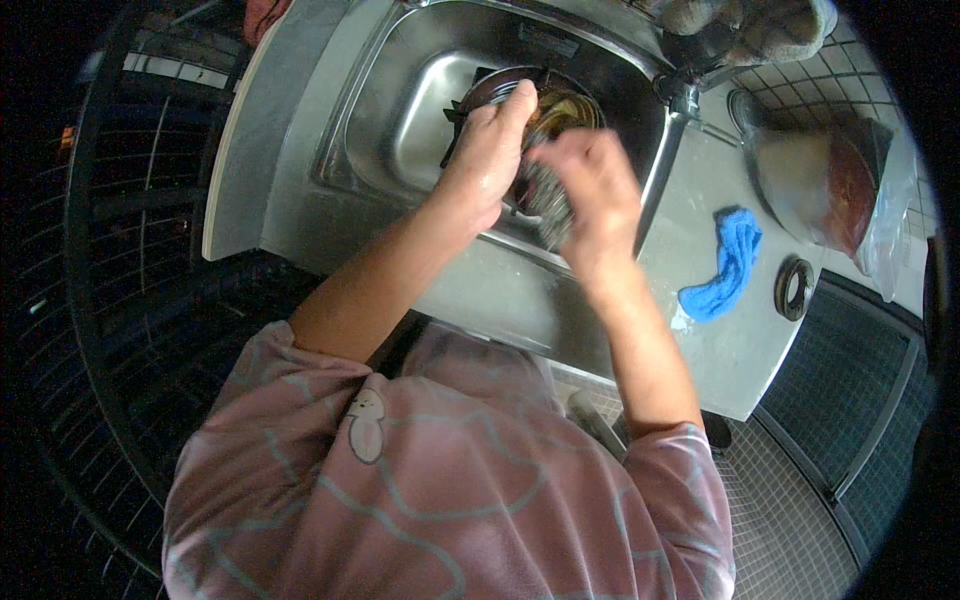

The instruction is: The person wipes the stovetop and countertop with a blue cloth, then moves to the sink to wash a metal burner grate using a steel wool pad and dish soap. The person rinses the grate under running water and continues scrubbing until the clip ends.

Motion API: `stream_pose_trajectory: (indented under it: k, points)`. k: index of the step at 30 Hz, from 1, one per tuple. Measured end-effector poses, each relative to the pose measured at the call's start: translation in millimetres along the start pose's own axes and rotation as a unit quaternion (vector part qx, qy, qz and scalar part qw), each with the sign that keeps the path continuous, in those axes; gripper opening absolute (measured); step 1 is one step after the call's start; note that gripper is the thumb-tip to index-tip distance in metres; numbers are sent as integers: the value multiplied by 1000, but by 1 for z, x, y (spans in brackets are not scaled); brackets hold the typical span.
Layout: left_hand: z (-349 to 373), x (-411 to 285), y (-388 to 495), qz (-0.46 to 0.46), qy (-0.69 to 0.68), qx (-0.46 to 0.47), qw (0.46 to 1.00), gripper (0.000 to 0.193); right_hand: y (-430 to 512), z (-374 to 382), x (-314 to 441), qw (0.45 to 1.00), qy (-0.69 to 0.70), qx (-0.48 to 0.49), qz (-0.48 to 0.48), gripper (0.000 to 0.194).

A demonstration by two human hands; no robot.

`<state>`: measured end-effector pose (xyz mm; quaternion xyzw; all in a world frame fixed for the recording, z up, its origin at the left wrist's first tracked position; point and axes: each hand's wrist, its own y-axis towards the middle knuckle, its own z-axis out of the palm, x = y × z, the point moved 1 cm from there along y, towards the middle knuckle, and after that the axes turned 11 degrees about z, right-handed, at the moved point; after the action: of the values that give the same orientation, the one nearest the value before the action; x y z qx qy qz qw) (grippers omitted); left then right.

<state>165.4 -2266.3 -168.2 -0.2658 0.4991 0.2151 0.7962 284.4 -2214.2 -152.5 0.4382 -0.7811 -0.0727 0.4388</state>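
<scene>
Both hands are over the stainless steel sink (375, 112). My left hand (487, 154), thumb pointing up, grips a dark round item (525, 196) that is mostly hidden between the hands. Blurred by motion, my right hand (600, 191) holds a grey, mesh-like scourer (553, 206), apparently of metal, against that item. Beyond the hands, in the basin, lie a dark round pan or dish (510, 77) and a yellowish round vessel (574, 109). Black pronged pieces, like a stove's pan support (452, 112), show beside them.
A tap (681, 94) stands at the sink's right corner. On the right counter lie a crumpled blue cloth (724, 266) and a dark ring (793, 288). Behind them are a large rounded vessel (795, 176) and a clear plastic bag (892, 232). Pale cloths (780, 30) hang above.
</scene>
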Motion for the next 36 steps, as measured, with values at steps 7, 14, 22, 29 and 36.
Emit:
stream_pose_trajectory:
  k: [7, 14, 22, 29, 36]
  points:
    - [3, -2, 11, 33, 1, -12, 999, 39, -26, -2, 0, 997, -62, 31, -14, 22]
    - [-1, -7, 11, 29, 24, -39, 999, 45, -12, -1, 3, 997, -54, 12, -48, 22]
    - [-6, -5, 12, 10, -48, -71, 996, 44, -10, -10, 1, 984, 105, -15, 141, 33]
    - [0, -8, 8, 33, -43, -122, 991, 44, 1, 5, 14, 989, 25, 4, 144, 35]
    - [1, -4, 9, 44, -41, -104, 993, 42, -8, 3, 8, 992, 40, 8, 121, 34]
